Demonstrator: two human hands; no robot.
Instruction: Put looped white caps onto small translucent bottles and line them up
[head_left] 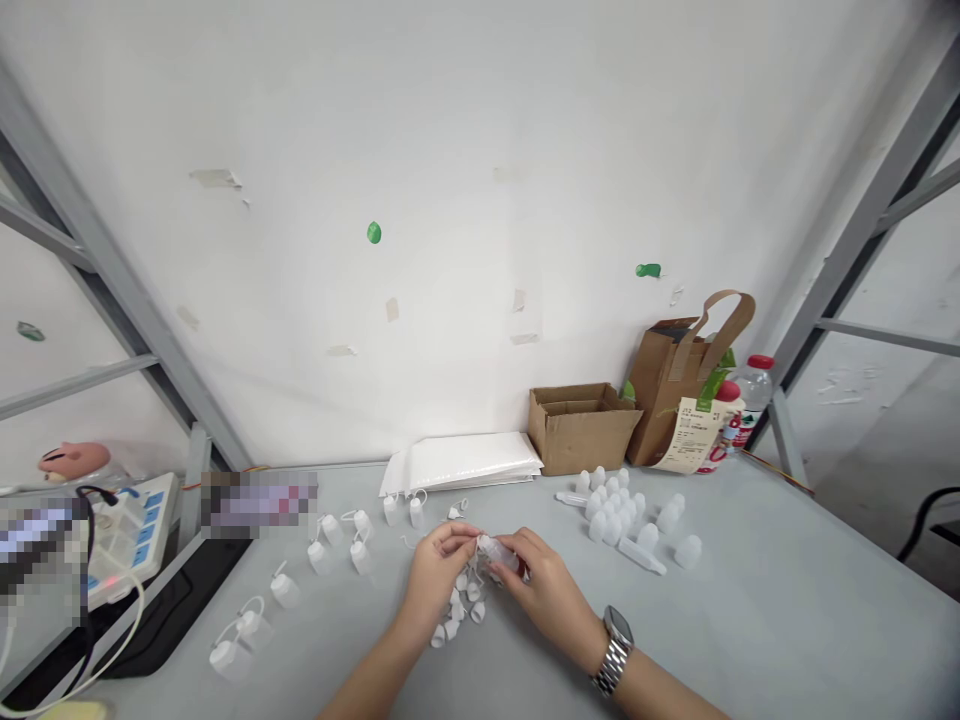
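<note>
Both hands meet over the grey table. My right hand (541,585), with a watch on its wrist, is closed round a small translucent bottle (501,553) lying on its side. The fingers of my left hand (448,565) pinch at a white cap (484,541) on the bottle's left end. Several loose white caps (453,628) lie in a heap just below the hands. Several capped bottles (361,556) with looped straps stand to the left. To the right is a group of uncapped translucent bottles (615,510).
Behind the hands are white envelopes (465,462), an open cardboard box (574,445), a brown paper bag (651,400) and a red-capped bottle (756,385). At the left are a power strip (154,510) with cables and a black mat (180,600).
</note>
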